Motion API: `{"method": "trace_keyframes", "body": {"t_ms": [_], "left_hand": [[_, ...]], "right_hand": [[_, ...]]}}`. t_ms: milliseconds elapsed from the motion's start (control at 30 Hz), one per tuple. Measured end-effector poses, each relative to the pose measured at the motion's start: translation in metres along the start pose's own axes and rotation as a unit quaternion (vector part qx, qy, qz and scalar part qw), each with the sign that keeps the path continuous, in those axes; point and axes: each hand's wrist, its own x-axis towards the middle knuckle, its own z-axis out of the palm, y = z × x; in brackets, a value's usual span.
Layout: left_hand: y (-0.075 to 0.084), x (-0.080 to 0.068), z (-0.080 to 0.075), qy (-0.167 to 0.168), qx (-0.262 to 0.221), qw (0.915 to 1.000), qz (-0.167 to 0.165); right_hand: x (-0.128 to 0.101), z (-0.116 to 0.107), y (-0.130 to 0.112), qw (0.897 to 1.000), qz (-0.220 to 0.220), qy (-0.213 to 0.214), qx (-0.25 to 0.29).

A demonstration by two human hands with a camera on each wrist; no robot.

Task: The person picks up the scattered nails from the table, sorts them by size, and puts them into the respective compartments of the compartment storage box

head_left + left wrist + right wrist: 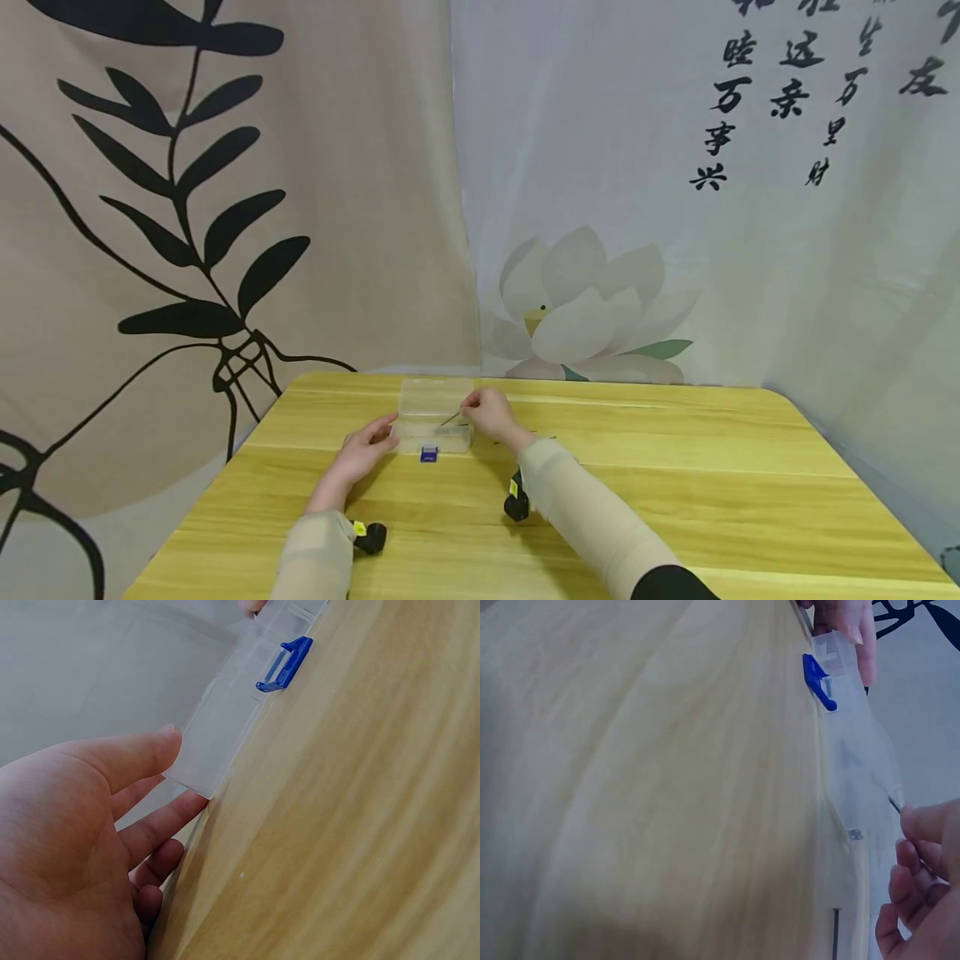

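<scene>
Your clear plastic box (pixel 432 421) sits on the yellow wooden desk (pixel 675 467), toward its far edge and a little left of centre, with its lid (pixel 435 397) raised open behind it. A blue latch (pixel 429 454) hangs at the front wall facing you.

Your left hand (pixel 365 451) rests against the box's left end. In the left wrist view the thumb (pixel 139 754) presses the near corner of the clear wall while the other fingers (pixel 161 825) lie loosely spread, only slightly bent, under and beside it; they curl round nothing. The lower fingers are partly hidden behind the palm, so you cannot tell how far they reach beneath the box.

Your right hand (pixel 489 414) is over the box's right end, its fingertips pinching a thin, dark needle-like pin (pixel 450 419) that slants down into the box. In the right wrist view only the fingertips (pixel 922 862) show at the lower right corner, cut off by the frame, and only a short dark stub of the pin (pixel 894 804) pokes out of them, so its full length and tip are hard to make out there.

The box walls are so transparent that what lies inside is hard to read; a small pale speck and a dark line near the wall are too faint to name. A black wrist camera (pixel 516 503) shows under your right forearm.
</scene>
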Motion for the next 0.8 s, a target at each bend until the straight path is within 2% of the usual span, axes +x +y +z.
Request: {"method": "trace_keyframes", "body": {"t_ms": [233,467,633,800], "left_hand": [[0.001,0.000,0.001,-0.002,-0.002,1.0000,-0.004],[0.003,0.000,0.002,-0.006,-0.001,1.0000,-0.005],[0.005,-0.001,0.002,-0.005,0.000,1.0000,-0.003],[0.004,-0.002,0.000,-0.008,0.003,0.9999,-0.008]], "right_hand": [[0.000,0.001,0.002,1.000,0.005,-0.003,-0.011],[-0.002,-0.005,0.003,1.000,0.003,-0.011,-0.001],[-0.006,-0.014,0.004,1.000,0.003,-0.022,0.019],[-0.014,-0.030,0.007,0.999,-0.027,-0.031,0.033]]}}
